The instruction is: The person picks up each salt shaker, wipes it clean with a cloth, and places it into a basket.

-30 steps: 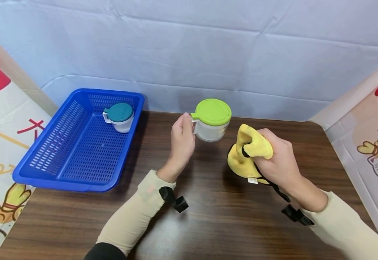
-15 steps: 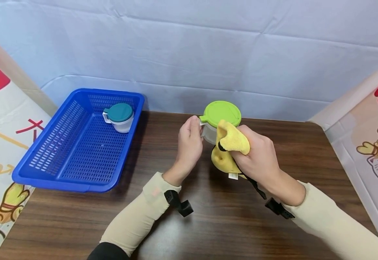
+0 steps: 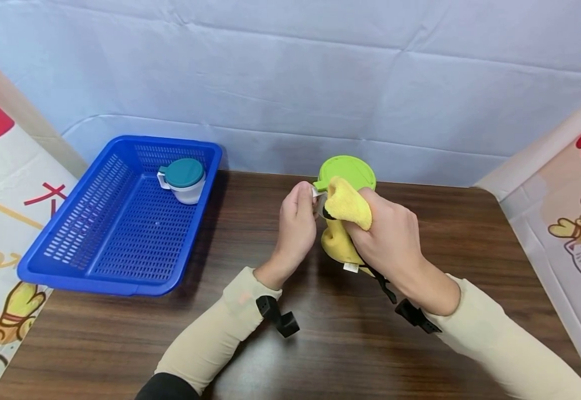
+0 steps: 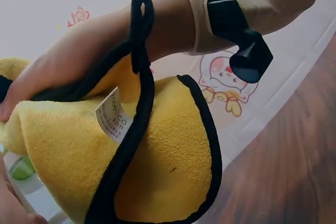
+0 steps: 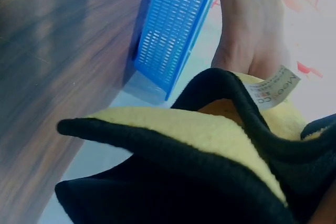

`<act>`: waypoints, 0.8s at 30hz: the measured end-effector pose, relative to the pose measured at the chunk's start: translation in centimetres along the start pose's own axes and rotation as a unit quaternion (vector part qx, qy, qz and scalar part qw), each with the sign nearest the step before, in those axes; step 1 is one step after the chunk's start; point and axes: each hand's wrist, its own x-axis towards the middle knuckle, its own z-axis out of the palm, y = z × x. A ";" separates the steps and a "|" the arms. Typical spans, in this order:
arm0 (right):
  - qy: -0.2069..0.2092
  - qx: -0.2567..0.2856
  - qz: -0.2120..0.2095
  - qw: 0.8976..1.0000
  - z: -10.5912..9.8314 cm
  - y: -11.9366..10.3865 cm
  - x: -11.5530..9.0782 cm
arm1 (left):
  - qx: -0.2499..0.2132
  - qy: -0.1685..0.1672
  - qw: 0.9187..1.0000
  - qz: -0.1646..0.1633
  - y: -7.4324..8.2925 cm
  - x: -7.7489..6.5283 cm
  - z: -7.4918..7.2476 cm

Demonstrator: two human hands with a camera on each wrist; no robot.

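In the head view my left hand (image 3: 297,225) grips the handle of a clear seasoning jar with a lime-green lid (image 3: 349,171). My right hand (image 3: 390,233) holds a bunched yellow cloth (image 3: 349,206) with black edging against the near side of the jar, hiding most of its clear body. A white label (image 3: 351,267) shows on the cloth's hanging lower part. Seen from the left wrist, the yellow cloth (image 4: 173,145) fills the middle, its black hanging loop beside the right forearm. From the right wrist, cloth folds (image 5: 173,129) cover the jar, and the left hand (image 5: 247,30) shows behind them.
A blue perforated basket (image 3: 120,288) stands at the left of the brown wooden table (image 3: 290,366). Inside its far right corner sits a smaller jar with a teal lid (image 3: 184,173). A pale cloth backdrop (image 3: 290,83) rises behind the table, with printed sheets at both sides.
The right hand has moved left, bringing the cloth from beside the jar onto it. The left hand has shifted the jar slightly right. The basket has stayed put.
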 end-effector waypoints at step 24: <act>0.025 -0.085 -0.063 0.994 0.6 0.4 0.4 | -0.020 -0.013 0.999 0.038 -0.6 -0.1 0.1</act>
